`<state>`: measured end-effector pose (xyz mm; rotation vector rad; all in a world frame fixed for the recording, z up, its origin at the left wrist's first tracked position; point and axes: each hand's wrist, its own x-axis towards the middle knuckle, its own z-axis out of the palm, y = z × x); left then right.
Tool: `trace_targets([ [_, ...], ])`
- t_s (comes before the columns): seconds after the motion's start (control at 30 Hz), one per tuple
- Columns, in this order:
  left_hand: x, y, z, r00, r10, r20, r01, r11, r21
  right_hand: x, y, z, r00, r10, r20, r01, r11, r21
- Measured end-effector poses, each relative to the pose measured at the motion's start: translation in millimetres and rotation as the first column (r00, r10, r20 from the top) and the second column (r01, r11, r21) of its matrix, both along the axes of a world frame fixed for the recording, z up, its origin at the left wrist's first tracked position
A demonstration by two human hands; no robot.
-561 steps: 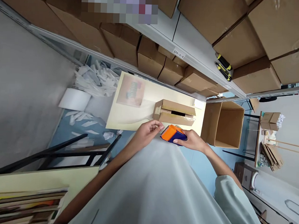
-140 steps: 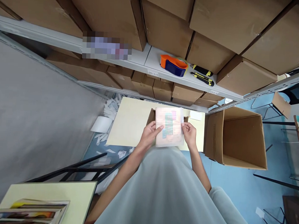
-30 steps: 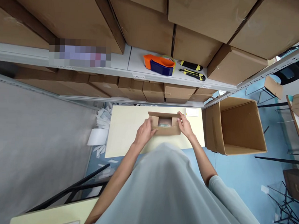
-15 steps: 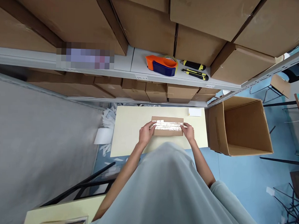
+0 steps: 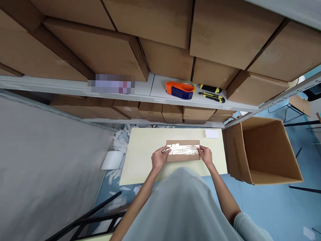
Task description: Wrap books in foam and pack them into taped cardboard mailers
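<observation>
1. While gripped at both short ends, spanning the space between left hand [image 5: 158, 157] and right hand [image 5: 206, 155]: a closed brown carton [image 5: 182, 158], long side running from one hand to the other.
2. At the left end: left thumb and fingertips drawn nearly together in a pinch on the carton, thumb tip over the top face.
3. At the right end: right thumb and fingertips bent onto the opposite edge in a similar pinch, barely parted.
4. Between the two grips, along the carton's top: a shiny tape band [image 5: 184, 149], reaching close to the fingertips on both sides.
5. Beneath both hands: a pale yellow table [image 5: 140, 151]; impossible to tell whether fully bearing the carton.
6. Beyond the right hand, near the table's far edge: a small white box [image 5: 211, 134], apart from the fingers.
7. Farther beyond the grip, on a grey shelf [image 5: 158, 86]: an orange-and-blue tape dispenser [image 5: 179, 91], with two black-and-yellow cutters [image 5: 210, 89] just beside.
8. Right of the right hand, well apart: a large cardboard box [image 5: 233, 151], flaps not closed.
9. Left of the left hand, past the table's edge: a white roll [image 5: 112, 160].
</observation>
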<state>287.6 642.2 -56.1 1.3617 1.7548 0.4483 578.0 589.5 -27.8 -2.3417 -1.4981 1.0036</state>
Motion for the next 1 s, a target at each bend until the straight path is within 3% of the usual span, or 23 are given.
trace_targets([
  [0.23,-4,19,-5.8,0.984,-0.165,-0.072,0.17,0.984,0.057,-9,24,19.1,0.978,0.102,0.183,-0.083,0.991,-0.107],
  [0.37,4,51,-1.0,0.961,-0.266,-0.08,0.278,0.932,0.233,-17,60,38.6,0.96,0.14,0.241,-0.142,0.99,-0.01],
  [0.47,20,94,25.1,0.963,-0.257,-0.085,0.27,0.889,0.369,-24,107,69.2,0.95,0.172,0.262,-0.231,0.949,0.213],
  [0.63,59,169,108.1,0.977,-0.205,-0.051,0.191,0.757,0.624,-42,198,148.0,0.907,0.219,0.359,-0.387,0.771,0.506],
  [0.7,73,189,138.5,0.983,-0.182,-0.04,0.159,0.707,0.689,-52,228,174.1,0.881,0.234,0.412,-0.443,0.714,0.542],
  [0.77,83,198,158.6,0.987,-0.158,-0.033,0.135,0.69,0.711,-64,250,189.4,0.848,0.252,0.466,-0.481,0.732,0.481],
  [0.87,89,197,167.3,0.99,-0.136,-0.021,0.111,0.697,0.708,-81,271,192.7,0.818,0.275,0.505,-0.487,0.799,0.352],
  [1.0,87,178,156.7,0.991,-0.132,0.014,0.085,0.709,0.7,-88,280,185.0,0.814,0.27,0.514,-0.462,0.838,0.292],
])
